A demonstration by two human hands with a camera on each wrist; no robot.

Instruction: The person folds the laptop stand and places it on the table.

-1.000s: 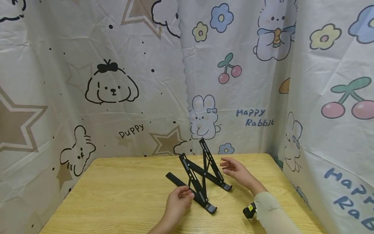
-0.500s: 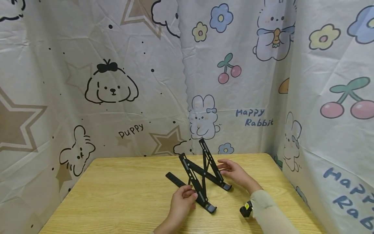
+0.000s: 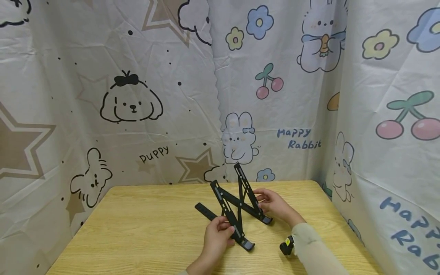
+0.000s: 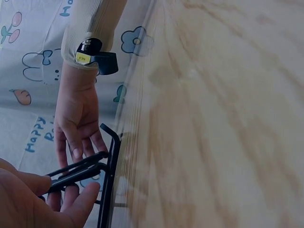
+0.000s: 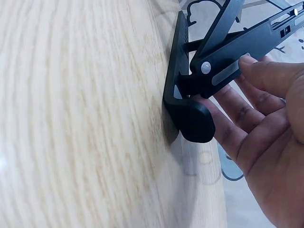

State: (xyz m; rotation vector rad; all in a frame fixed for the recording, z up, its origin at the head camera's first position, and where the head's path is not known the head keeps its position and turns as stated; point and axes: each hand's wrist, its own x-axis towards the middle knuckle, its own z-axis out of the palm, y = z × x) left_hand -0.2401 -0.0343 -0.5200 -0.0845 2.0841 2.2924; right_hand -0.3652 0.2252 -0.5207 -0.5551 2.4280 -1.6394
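A black folding laptop stand (image 3: 240, 204) stands opened out on the table, its two slotted arms raised at a slant and joined by crossing bars. My left hand (image 3: 217, 237) pinches the lower part of the left arm; in the left wrist view its thumb and fingers lie on either side of the dark bars (image 4: 76, 176). On the opposite side, my right hand (image 3: 276, 206) holds the right arm low down. The right wrist view shows that thumb (image 5: 266, 71) on the arm's face, with the other fingers behind it, near the curved front hook (image 5: 197, 121).
The wooden table (image 3: 148, 229) extends to the left of the stand. A cartoon-print curtain (image 3: 137, 57) encloses its back and sides. A small black device with a yellow label (image 3: 286, 246) sits at the right wrist.
Both hands have moved in to the stand: the left hand slid right onto the left arm, the right hand came left and down to the right arm. The stand stayed put.
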